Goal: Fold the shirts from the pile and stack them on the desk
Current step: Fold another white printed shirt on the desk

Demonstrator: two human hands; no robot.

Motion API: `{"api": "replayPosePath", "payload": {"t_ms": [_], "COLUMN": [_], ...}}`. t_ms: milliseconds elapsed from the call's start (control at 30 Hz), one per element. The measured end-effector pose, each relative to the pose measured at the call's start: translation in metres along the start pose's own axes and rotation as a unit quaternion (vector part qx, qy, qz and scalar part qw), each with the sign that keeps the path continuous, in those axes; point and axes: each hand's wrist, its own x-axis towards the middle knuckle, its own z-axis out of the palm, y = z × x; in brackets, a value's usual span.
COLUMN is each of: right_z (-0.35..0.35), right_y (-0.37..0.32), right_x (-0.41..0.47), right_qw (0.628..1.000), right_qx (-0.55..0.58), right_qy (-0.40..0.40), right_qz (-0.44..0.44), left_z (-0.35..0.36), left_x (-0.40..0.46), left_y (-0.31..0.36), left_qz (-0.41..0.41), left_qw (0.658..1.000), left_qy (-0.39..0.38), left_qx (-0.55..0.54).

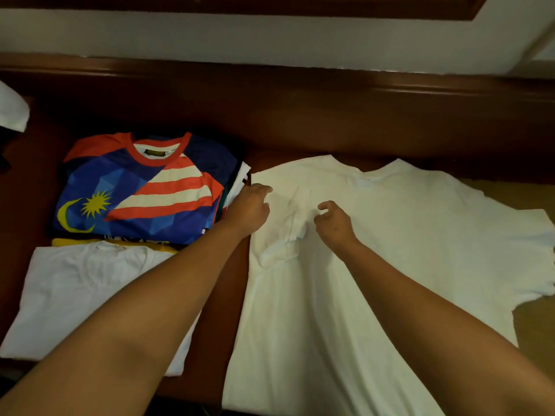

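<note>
The white shirt (375,250) you are working on lies spread on the dark wooden desk (315,121), collar toward the far edge, one sleeve spread flat on the side away from the stack. Its hem runs out of view at the bottom, so you cannot see how far it hangs. The sleeve on the stack side is folded in over the chest, and its bunched edge sits between your two hands.

Your left hand (249,207) rests on that folded part near the shirt's shoulder, fingers bent onto the cloth; whether they pinch it or only press is not clear. Your right hand (335,222) hovers just beside the sleeve edge, fingers loosely curled, holding nothing.

Just beside the white shirt's folded side stands the stack of folded shirts (228,196), topped by a blue, red and white flag-print jersey (141,187); the shirts under it show only as thin edges. Nearer you than the stack lies a folded white shirt (78,295), partly covered by your left forearm. Beyond the stack, a white cloth (12,108) is cut off by the frame.
</note>
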Motion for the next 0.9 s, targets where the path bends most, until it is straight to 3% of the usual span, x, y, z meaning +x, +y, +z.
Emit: {"api": "replayPosePath", "payload": {"t_ms": [133, 300, 500, 700, 800, 900], "right_z": [0.014, 0.027, 0.045, 0.038, 0.029, 0.022], "right_y": [0.005, -0.003, -0.011, -0.011, -0.010, 0.000], "right_x": [0.002, 0.019, 0.034, 0.033, 0.028, 0.016], "right_qw": [0.998, 0.990, 0.966, 0.989, 0.984, 0.973], "right_qx": [-0.043, -0.113, -0.222, -0.018, 0.112, 0.217], "right_qy": [0.026, 0.071, 0.110, 0.123, 0.129, 0.082], "right_qz": [-0.048, -0.039, -0.077, -0.079, -0.044, 0.005], "left_z": [0.015, 0.029, 0.038, 0.034, 0.024, 0.019], "left_x": [0.011, 0.024, 0.047, 0.065, 0.070, 0.067], "left_y": [-0.006, -0.019, -0.035, -0.030, -0.025, -0.015], "left_qz": [0.025, 0.021, 0.044, 0.063, 0.041, 0.056], "left_qw": [0.997, 0.991, 0.985, 0.974, 0.967, 0.971], "left_qy": [0.004, 0.046, 0.075, 0.111, 0.101, 0.095], "left_qx": [0.070, 0.122, 0.146, 0.189, 0.229, 0.211]}}
